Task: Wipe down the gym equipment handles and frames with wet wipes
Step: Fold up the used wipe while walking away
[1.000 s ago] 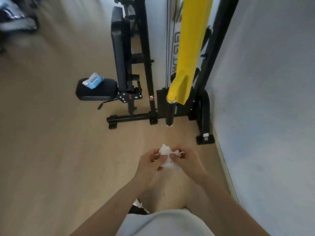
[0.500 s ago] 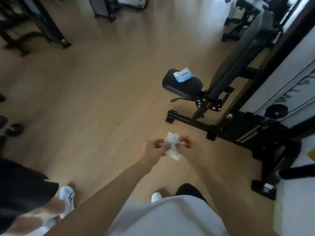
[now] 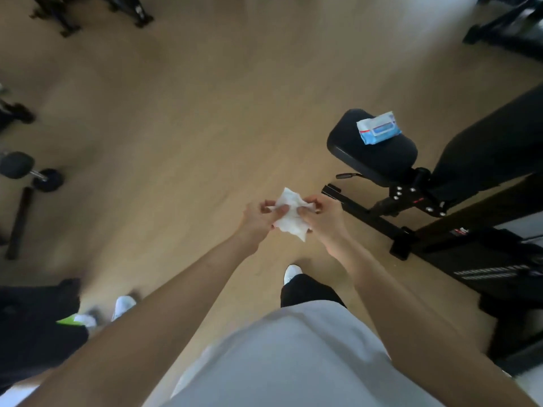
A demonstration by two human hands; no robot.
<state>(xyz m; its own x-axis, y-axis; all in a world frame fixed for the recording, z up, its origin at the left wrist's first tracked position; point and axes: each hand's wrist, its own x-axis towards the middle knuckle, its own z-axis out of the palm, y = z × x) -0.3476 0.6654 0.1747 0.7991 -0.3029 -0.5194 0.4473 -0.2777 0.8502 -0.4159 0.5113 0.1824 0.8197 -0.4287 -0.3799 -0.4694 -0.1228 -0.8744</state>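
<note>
A crumpled white wet wipe (image 3: 289, 215) hangs in front of me at waist height over the wooden floor. My left hand (image 3: 260, 217) pinches its left side and my right hand (image 3: 321, 215) pinches its right side. A blue and white pack of wipes (image 3: 378, 132) lies on the black padded seat (image 3: 370, 155) of a weight bench to my right. The bench's black frame (image 3: 367, 214) runs along the floor just right of my hands.
A dumbbell (image 3: 30, 171) and a black bar (image 3: 19, 221) lie on the floor at the left. Another person's legs and white shoes (image 3: 123, 305) stand at lower left. More black machines (image 3: 88, 10) sit at the far top.
My view has swung left, away from the wall and yellow post, toward the open floor. Both hands stay on the wipe and have worked it slightly more spread out.
</note>
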